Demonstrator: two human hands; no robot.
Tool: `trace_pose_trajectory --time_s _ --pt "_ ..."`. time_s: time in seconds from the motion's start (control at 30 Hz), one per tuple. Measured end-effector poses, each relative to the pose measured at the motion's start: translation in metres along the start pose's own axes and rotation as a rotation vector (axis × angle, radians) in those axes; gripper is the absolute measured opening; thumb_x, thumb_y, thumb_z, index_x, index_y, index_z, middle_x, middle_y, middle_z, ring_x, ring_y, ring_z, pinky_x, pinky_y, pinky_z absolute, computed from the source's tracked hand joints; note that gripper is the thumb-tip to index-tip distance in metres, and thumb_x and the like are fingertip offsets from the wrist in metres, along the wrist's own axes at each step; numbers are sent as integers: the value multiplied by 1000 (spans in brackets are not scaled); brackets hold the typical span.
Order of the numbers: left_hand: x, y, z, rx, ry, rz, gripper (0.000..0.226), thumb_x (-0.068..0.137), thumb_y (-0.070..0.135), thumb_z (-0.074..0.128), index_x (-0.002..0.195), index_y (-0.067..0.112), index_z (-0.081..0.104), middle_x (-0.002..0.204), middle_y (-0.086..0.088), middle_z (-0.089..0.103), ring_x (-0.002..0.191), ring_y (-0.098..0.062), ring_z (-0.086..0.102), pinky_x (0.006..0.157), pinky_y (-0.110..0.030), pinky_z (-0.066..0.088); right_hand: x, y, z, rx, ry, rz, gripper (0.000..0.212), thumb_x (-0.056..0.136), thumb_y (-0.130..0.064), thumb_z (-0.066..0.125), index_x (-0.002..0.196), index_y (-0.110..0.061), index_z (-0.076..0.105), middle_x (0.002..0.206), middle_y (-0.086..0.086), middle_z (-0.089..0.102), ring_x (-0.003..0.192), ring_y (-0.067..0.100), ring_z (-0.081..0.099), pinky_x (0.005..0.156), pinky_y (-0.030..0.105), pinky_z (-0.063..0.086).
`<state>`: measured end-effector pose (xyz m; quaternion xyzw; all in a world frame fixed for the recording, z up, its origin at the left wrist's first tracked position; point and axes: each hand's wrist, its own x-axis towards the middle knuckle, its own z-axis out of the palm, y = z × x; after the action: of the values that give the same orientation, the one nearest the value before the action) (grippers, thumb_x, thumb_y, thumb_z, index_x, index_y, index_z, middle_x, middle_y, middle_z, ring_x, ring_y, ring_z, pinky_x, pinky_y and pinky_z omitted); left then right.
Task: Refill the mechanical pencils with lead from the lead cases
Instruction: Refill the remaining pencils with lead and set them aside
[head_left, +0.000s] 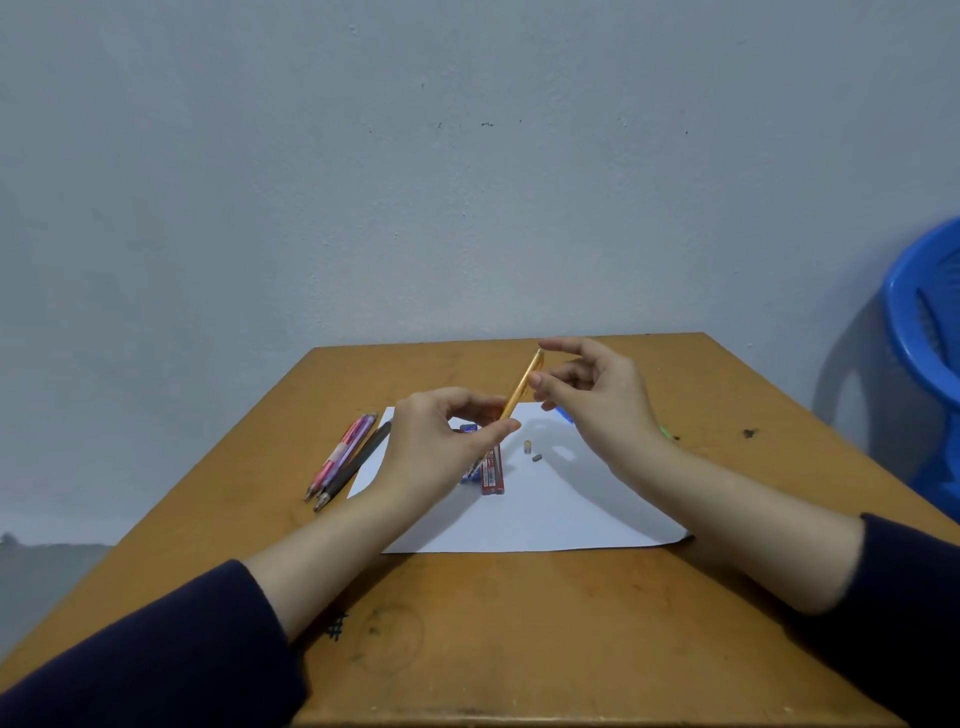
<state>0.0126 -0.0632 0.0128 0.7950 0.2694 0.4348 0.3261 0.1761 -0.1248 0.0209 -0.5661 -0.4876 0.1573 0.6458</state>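
My left hand (441, 447) pinches the yellow mechanical pencil (522, 384) near its lower end, thumb and fingertips curled round the barrel. The pencil is held in the air above the sheet and tilts up and to the right. Its upper end sits in the gap between the index finger and thumb of my right hand (597, 395).

That right hand is raised, its fingers loosely bent. The index finger reaches over the pencil's top, and the thumb tip is at the barrel just below. I cannot tell whether these fingers grasp the pencil or a lead.

Under my hands lies a white paper sheet (519, 519) on the brown wooden table (467, 634). A red lead case (492, 470) lies on the sheet just beside my left hand. A blue lead case (470, 429) is partly hidden behind it. Near them on the paper are 2 small loose pieces, a pale cap (528, 446) and a grey bit (537, 458).

At the sheet's left edge, 3 more pencils (345, 457) lie side by side, 2 pinkish and 1 dark.

My dark sleeves cover both forearms near the camera. A plain grey wall (467, 182) rises behind the table. A blue plastic chair (924, 338) stands at the right.
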Motion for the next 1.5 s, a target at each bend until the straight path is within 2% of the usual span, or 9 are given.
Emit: trace_pose_trajectory --time_s 0.17,0.4,0.5,0.6,0.7,0.83,0.93,1.1,1.5 --pt "-2 2 4 -41 -11 10 15 75 15 80 89 19 76 82 9 73 76 -3 67 72 -25 57 -1 -4 1 153 -10 101 24 82 -5 71 101 -15 60 69 12 70 61 24 64 56 29 49" --pt "-1 -1 6 -35 -55 28 8 83 21 72 90 22 76 85 14 71 79 -2 66 72 -27 56 4 -5 -2 286 12 288 23 81 2 69 100 -7 59 64 15 64 50 22 58 47 23 48" --pt "3 -8 3 119 -90 65 16 90 25 64 102 20 74 91 20 66 85 4 61 77 -18 51 7 -6 -7 247 7 360 22 82 4 66 102 -5 61 70 15 62 51 21 54 45 21 46" --pt "8 -14 0 318 -138 60 26 96 23 56 119 19 66 111 14 63 100 3 54 81 -3 36 9 -7 -12 155 -59 436 24 82 8 63 101 -5 63 73 13 61 48 17 51 44 21 44" --pt "14 -24 -3 480 -184 11 32 99 25 48 129 18 59 134 3 55 128 -11 42 96 -17 28 11 -3 -14 17 -148 500 23 82 6 65 102 -5 65 74 11 62 46 14 53 48 21 47" --pt "21 -37 -6 593 -270 -92 39 102 27 40 137 16 49 146 0 45 136 -15 35 109 -31 27 10 1 -17 -129 -223 557 17 83 0 68 99 -7 66 73 12 63 47 13 54 48 21 49" --pt "24 -47 -7 633 -347 -149 44 103 28 36 144 12 40 152 -3 36 141 -18 29 113 -31 23 9 4 -15 -155 -253 584 15 86 3 64 100 -1 64 65 12 61 45 16 52 49 24 51" --pt "28 -55 -8 613 -345 -231 41 103 18 33 142 9 43 153 -7 34 141 -20 30 114 -29 22 9 4 -14 -291 -313 577 17 90 5 57 102 -4 63 62 11 60 48 17 55 55 25 55" --pt "28 -56 -8 683 -393 -223 43 102 19 34 145 10 36 153 -7 33 140 -20 29 114 -32 23 8 5 -12 -471 -377 531 17 91 1 57 105 -8 63 63 11 63 47 17 58 60 27 58"
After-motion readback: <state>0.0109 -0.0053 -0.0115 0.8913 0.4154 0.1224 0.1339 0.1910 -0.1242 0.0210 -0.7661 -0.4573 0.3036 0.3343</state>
